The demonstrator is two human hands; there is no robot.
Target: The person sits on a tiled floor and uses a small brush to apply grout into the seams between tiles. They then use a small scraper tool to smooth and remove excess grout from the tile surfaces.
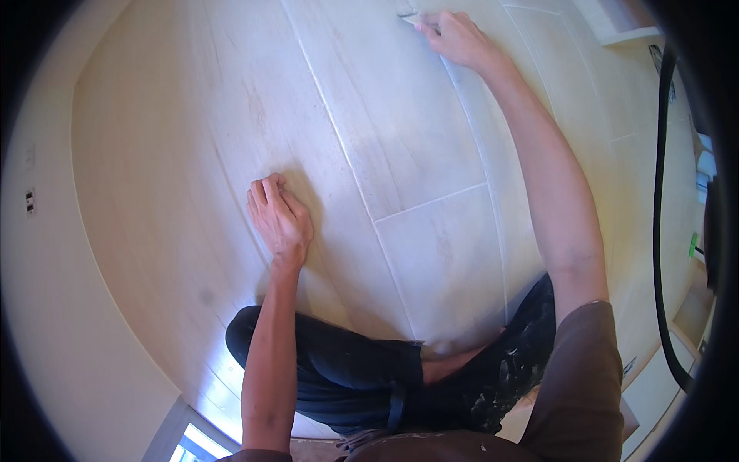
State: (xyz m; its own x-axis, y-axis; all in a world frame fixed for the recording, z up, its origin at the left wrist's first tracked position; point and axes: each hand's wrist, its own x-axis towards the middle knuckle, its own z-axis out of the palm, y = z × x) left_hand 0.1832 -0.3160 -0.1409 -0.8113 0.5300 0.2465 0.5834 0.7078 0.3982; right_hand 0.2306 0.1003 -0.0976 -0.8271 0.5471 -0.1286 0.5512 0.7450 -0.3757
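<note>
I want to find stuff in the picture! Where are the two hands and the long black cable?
left hand [281, 221]: head view, on the back of the hand.
right hand [456, 36]: head view, on the back of the hand.
black cable [657, 231]: head view, on its long middle stretch.

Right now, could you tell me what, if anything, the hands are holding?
The right hand pinches a small thin tool by its near end; the left hand rests empty on the tiled floor.

I see pale tile floor [400, 138] w/ grout lines, cream wall [38, 308] at left, black cable [659, 231] at right.
</note>
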